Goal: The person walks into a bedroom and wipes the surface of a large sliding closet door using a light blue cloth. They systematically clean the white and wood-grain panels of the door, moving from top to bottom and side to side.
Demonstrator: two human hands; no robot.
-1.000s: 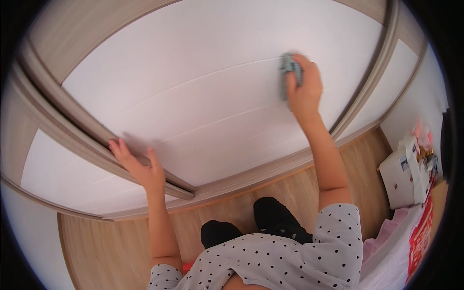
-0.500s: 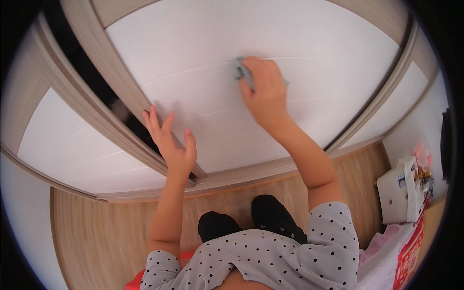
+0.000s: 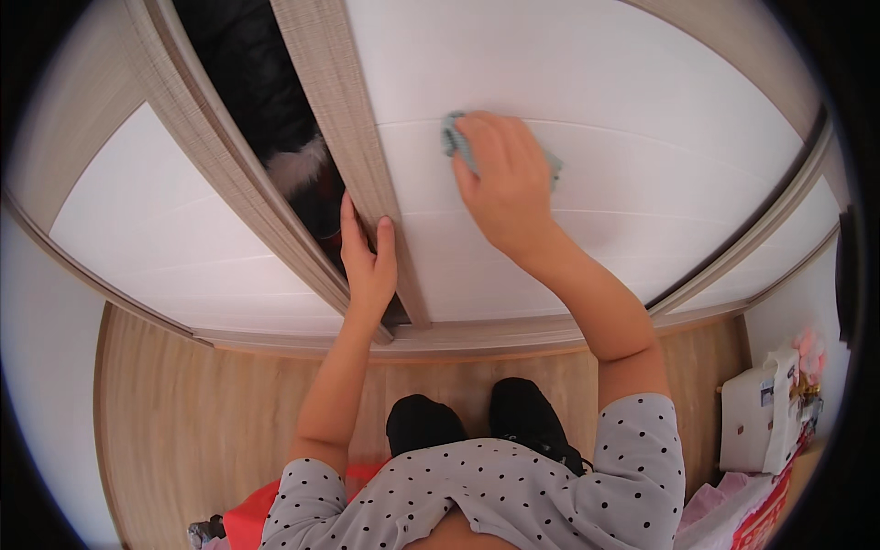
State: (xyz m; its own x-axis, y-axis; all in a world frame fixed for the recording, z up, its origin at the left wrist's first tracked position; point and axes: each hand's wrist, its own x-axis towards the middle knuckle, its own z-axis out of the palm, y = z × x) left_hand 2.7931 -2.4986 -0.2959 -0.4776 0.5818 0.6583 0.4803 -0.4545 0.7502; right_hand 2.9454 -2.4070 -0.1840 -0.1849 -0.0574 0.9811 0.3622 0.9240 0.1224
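A pale green-grey cloth [image 3: 453, 137] is bunched under my right hand [image 3: 509, 179], pressed on the white panel of a sliding wardrobe door [image 3: 587, 73]. Part of the cloth shows past the fingers on both sides. My left hand [image 3: 368, 275] grips the door's wood-grain edge frame [image 3: 344, 110], thumb on the front and fingers round the side, low on the frame. Beside that edge is a dark gap [image 3: 243, 73], where dark clothing and a light furry piece [image 3: 298, 168] show.
Another white-panelled door [image 3: 174, 247] stands left of the gap. Wood flooring [image 3: 211, 403] runs below the wardrobe, with my black-clad feet on it. A white box [image 3: 747, 417] with small items stands at the right, near pink and red things. Something red [image 3: 252, 513] lies behind my left arm.
The door has slid to the right and the gap has widened. My left hand has gone from spread fingers at the door to gripping its edge. My right hand still presses the cloth on the panel.
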